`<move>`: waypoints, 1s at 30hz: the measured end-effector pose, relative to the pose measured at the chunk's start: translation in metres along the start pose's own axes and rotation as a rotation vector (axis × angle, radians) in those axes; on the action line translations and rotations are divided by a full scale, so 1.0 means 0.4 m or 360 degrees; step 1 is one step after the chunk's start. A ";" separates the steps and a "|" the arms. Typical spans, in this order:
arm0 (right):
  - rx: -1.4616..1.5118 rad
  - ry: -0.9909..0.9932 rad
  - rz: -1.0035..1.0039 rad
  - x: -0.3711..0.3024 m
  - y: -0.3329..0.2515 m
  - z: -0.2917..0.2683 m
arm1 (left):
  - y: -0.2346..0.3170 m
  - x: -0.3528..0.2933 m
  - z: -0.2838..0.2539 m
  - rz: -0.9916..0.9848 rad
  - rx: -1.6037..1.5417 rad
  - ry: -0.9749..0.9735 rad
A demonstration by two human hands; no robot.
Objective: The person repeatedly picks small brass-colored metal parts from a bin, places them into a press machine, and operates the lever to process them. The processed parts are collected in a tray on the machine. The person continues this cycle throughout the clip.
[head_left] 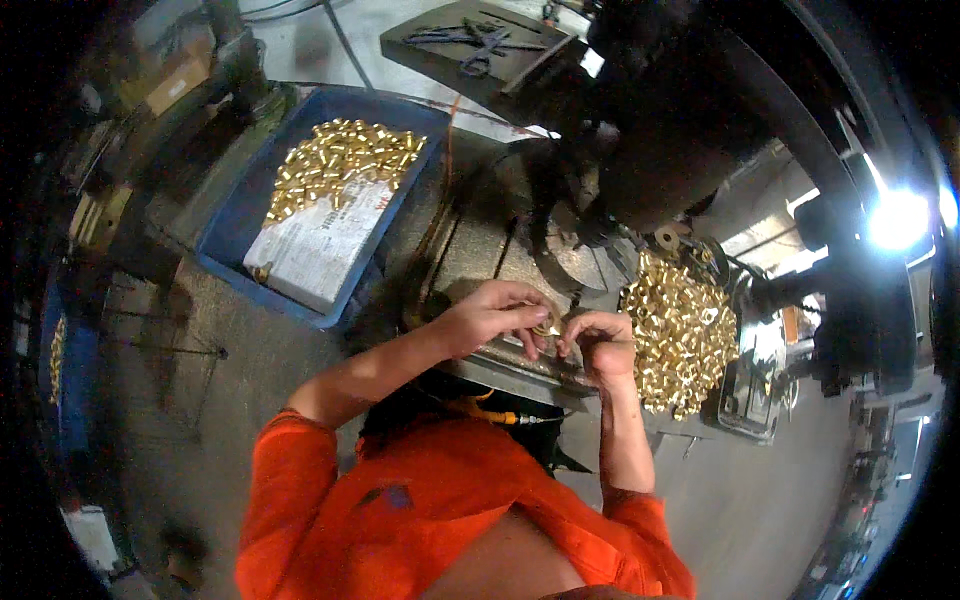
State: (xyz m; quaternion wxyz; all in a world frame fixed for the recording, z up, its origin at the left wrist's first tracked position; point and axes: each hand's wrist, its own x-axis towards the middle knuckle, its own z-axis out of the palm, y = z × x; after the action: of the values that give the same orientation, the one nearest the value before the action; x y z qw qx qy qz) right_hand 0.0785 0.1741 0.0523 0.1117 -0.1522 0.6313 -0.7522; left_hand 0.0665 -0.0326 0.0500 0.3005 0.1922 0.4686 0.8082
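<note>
My left hand (500,318) is closed on a small shiny brass fitting (550,325), pinched between thumb and fingers over the front of the metal machine table (485,258). Facing it from the right is my right hand (602,345), its fingers bent and pressed together close to the same piece. Whether those fingertips grip the fitting or something else is too small to tell. Just beyond my right hand lies a large heap of brass fittings (682,340).
A blue bin (222,245) at left holds more brass pieces (340,160) and a white printed sheet (315,245). A dark machine head (680,130) overhangs the table. Farther back, a tray (425,45) carries pliers-like tools (480,48). A bright lamp (898,220) shines at right.
</note>
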 end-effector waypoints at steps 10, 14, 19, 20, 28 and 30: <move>0.0090 0.0109 0.0249 0.002 -0.018 -0.037 | -0.047 0.067 -0.025 -0.0006 -0.0054 0.0043; -0.0178 0.0163 0.0020 -0.030 -0.009 -0.106 | -0.064 0.114 -0.065 0.0083 0.0257 0.0370; -0.0413 0.0401 -0.0135 -0.086 -0.083 -0.143 | -0.094 0.191 -0.094 0.0155 0.0194 0.0772; -0.0787 0.0327 -0.0317 -0.091 -0.131 -0.121 | -0.112 0.203 -0.101 0.0173 0.0166 0.0824; -0.2392 -0.0295 -0.1104 -0.159 -0.555 0.225 | -0.169 0.201 -0.122 0.0353 0.0092 0.1044; -0.2592 -0.0519 -0.1199 -0.154 -0.583 0.233 | -0.158 0.198 -0.113 0.0353 0.0054 0.1024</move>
State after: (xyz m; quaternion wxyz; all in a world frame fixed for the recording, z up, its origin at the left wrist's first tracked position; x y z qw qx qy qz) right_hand 0.1756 0.1526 0.2911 -0.1955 -0.4845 0.8522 -0.0299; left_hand 0.0001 0.0150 -0.0252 0.0442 -0.0178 0.5289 0.8473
